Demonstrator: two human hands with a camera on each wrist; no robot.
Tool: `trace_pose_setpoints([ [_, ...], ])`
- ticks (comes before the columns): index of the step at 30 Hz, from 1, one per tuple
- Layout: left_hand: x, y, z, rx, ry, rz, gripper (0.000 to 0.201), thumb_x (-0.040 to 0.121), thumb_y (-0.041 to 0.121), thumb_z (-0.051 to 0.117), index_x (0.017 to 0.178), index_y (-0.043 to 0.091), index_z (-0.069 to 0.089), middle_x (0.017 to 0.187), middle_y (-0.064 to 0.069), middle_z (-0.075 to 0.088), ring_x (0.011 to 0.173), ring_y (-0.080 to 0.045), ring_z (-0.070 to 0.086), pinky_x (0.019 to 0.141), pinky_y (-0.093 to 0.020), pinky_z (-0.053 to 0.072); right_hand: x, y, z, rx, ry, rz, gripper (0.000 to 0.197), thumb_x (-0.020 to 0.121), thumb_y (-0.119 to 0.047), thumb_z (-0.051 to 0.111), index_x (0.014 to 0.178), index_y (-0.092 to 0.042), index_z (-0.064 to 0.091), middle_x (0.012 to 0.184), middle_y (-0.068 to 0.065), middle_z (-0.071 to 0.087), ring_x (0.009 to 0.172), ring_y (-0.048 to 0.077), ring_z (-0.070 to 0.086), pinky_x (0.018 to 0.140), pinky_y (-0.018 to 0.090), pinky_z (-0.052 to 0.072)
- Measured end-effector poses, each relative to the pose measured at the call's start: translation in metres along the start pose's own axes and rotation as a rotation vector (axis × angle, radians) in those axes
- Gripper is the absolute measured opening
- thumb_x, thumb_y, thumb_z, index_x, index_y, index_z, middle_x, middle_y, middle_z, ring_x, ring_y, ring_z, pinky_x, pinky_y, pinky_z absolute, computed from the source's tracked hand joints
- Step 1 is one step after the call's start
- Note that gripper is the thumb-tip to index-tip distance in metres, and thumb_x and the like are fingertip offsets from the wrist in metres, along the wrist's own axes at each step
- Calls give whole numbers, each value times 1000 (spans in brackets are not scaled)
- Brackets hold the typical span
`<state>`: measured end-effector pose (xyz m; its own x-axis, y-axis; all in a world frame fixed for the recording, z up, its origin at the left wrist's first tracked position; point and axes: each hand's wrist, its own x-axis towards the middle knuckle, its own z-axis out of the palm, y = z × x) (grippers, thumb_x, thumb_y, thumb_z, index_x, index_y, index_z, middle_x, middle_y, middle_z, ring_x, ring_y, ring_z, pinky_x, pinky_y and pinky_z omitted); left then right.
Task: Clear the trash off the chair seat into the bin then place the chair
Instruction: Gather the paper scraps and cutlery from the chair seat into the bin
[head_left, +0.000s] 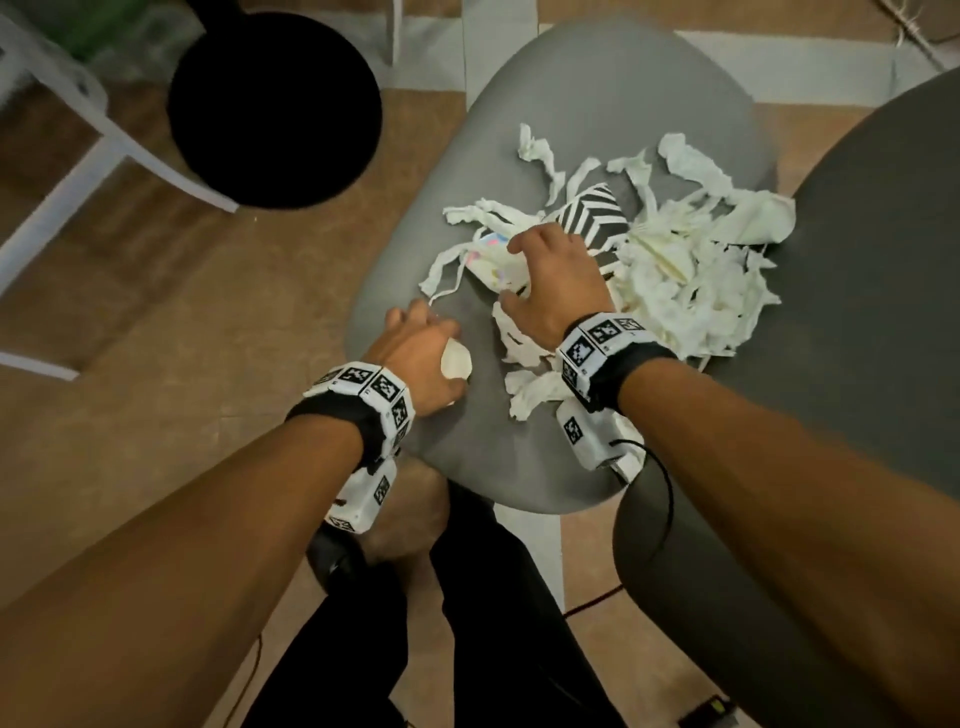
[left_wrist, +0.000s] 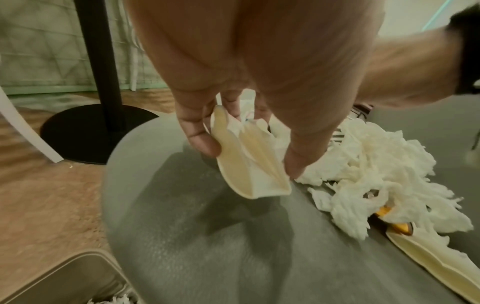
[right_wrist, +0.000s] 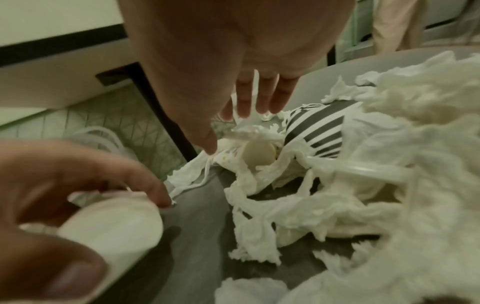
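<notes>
Cream crushed paper cup (left_wrist: 249, 156) pinched in my left hand (head_left: 415, 353) at frame centre, kept clear for binning, while my right hand (head_left: 556, 280), fingers spread, reaches for the white shredded tissue pile (head_left: 691, 270) on the grey chair seat (head_left: 597, 93); beige bin (left_wrist: 64, 275) lower left.

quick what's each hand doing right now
Left hand: grips a crushed cream paper cup.
Right hand: open, fingers spread over the shredded white tissue pile.

Torn paper trash (head_left: 675, 270) lies heaped on the chair seat (head_left: 597, 104), with the bin (left_wrist: 59, 275) beside the seat's left edge.
</notes>
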<state>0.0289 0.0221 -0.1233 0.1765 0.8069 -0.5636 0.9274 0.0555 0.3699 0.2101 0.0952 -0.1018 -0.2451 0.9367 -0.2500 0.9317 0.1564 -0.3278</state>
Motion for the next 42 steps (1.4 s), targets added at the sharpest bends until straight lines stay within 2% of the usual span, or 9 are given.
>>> trace_pose_setpoints([
  [3, -2, -5, -7, -68, 36, -42, 53, 70, 45, 73, 118, 28, 56, 122, -1, 41, 116, -29, 38, 92, -42, 46, 18, -8, 10, -158, -148, 2, 71, 75, -38, 70, 140, -21, 44, 143, 5, 46, 134, 35, 39, 111, 51, 36],
  [6, -5, -15, -10, -128, 90, -82, 53, 71, 44, 73, 120, 31, 57, 123, -1, 43, 117, -28, 40, 95, -43, 45, 29, -17, 17, -255, -218, 33, 70, 81, -31, 70, 143, -23, 40, 144, 7, 46, 134, 38, 40, 110, 54, 32],
  [10, -5, -27, -14, -139, 110, -110, 58, 71, 44, 73, 125, 35, 55, 126, -1, 45, 121, -29, 39, 99, -44, 43, 29, -30, 21, -368, -101, -36, 49, 88, -11, 53, 135, -23, 49, 135, 8, 56, 126, 37, 47, 101, 57, 38],
  [18, -19, -53, -8, -288, 166, -208, 54, 68, 49, 71, 118, 33, 56, 118, -1, 45, 119, -31, 44, 97, -40, 44, -1, -53, 0, -228, 60, -209, 25, 93, -25, 53, 114, -15, 61, 105, 8, 67, 104, 36, 59, 74, 44, 51],
  [24, -51, -87, 7, -411, 211, -294, 57, 66, 51, 70, 119, 34, 58, 128, -1, 48, 119, -30, 48, 98, -38, 44, -31, -86, 3, -166, 17, -297, 21, 85, -19, 53, 103, -13, 63, 91, 11, 68, 89, 37, 59, 60, 36, 44],
  [28, -69, -119, 21, -531, 220, -391, 53, 67, 53, 71, 116, 39, 58, 124, -4, 53, 113, -28, 56, 99, -41, 48, -54, -131, 15, -11, 1, -322, 28, 88, -23, 54, 113, -17, 65, 100, 6, 71, 92, 33, 60, 67, 38, 50],
  [32, -86, -157, 42, -606, 173, -496, 66, 58, 61, 68, 116, 30, 62, 116, -1, 66, 103, -24, 64, 91, -40, 54, -76, -185, 51, 276, -93, -155, 30, 87, -29, 54, 113, -20, 67, 99, 9, 73, 88, 32, 66, 74, 39, 55],
  [36, -108, -196, 69, -549, 10, -687, 72, 48, 65, 62, 106, 23, 60, 112, -10, 64, 98, -35, 64, 84, -45, 56, -83, -211, 107, 64, -406, -29, 34, 87, -25, 54, 120, -21, 62, 104, 13, 70, 94, 38, 65, 79, 38, 52],
  [42, -116, -227, 112, -628, 34, -755, 68, 53, 56, 70, 112, 23, 59, 123, -11, 56, 108, -36, 61, 89, -46, 55, -82, -209, 186, -7, -546, 61, 35, 95, -28, 54, 129, -17, 57, 121, 15, 67, 112, 37, 62, 88, 38, 51],
])
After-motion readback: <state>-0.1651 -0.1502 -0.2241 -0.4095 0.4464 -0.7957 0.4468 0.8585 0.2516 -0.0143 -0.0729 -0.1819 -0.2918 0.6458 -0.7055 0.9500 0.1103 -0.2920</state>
